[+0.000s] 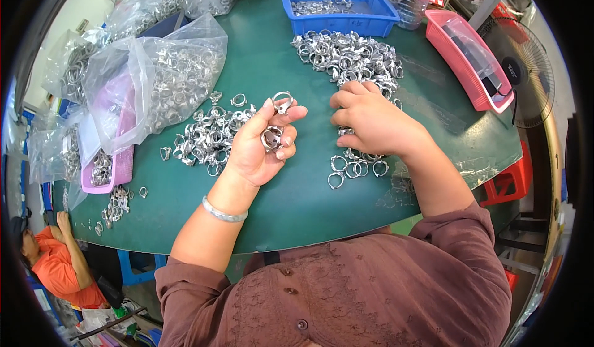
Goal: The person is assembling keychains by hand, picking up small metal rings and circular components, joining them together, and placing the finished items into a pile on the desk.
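Observation:
In my left hand (260, 146), closed with the palm turned up, are two metal hose clamps. One upper clamp (283, 102) sits at the thumb and forefinger, and a lower clamp (271, 138) rests against the curled fingers. My right hand (374, 117) reaches over the right-hand clamps, its fingers bent and apart; clamps show between forefinger and thumb. Beyond it spreads a large pile of clamps (346, 53), with several loose clamps (356, 169) nearer me. Another heap of clamps (207, 138) lies just left of my left hand.
A blue tray (343, 24) holding clamps stands at the back of the green table (291, 208). Clear bags of clamps (185, 68) and a purple basket (117, 177) crowd the left. At right are a pink basket (461, 68) and a fan (516, 72). Someone in orange (65, 269) sits far left.

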Motion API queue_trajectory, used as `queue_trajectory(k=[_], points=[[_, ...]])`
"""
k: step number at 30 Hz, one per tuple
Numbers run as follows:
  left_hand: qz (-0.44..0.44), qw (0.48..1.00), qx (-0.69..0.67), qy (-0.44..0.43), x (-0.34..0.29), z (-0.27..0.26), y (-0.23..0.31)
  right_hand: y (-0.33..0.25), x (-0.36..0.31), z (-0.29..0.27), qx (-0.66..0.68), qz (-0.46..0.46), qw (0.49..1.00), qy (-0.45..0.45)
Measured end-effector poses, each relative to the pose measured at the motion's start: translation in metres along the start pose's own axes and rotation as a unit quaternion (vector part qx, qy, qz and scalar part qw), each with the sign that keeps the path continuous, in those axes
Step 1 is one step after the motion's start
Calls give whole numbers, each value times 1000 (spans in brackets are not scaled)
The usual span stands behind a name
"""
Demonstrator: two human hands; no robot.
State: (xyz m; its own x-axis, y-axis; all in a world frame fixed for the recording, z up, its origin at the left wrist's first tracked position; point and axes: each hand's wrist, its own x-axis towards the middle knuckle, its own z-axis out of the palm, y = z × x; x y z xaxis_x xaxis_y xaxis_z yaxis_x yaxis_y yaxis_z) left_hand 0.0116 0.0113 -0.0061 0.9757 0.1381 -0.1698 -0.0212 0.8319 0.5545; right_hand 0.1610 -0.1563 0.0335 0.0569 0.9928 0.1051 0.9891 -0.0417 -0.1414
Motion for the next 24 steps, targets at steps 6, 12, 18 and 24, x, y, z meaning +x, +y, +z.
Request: queue_trajectory(k=[6,12,18,24], points=[[-3,1000,-26,-7,1,-3,0,1,0,5,3,-18,1000,-11],[10,1000,-7,-2,-1,12,3,5,6,6,124,-2,991,43],[32,990,124,65,-3,5,-1,-8,11,1,313,11,941,129],[-12,975,206,78,-4,13,-11,-15,11,1,288,-18,942,170]])
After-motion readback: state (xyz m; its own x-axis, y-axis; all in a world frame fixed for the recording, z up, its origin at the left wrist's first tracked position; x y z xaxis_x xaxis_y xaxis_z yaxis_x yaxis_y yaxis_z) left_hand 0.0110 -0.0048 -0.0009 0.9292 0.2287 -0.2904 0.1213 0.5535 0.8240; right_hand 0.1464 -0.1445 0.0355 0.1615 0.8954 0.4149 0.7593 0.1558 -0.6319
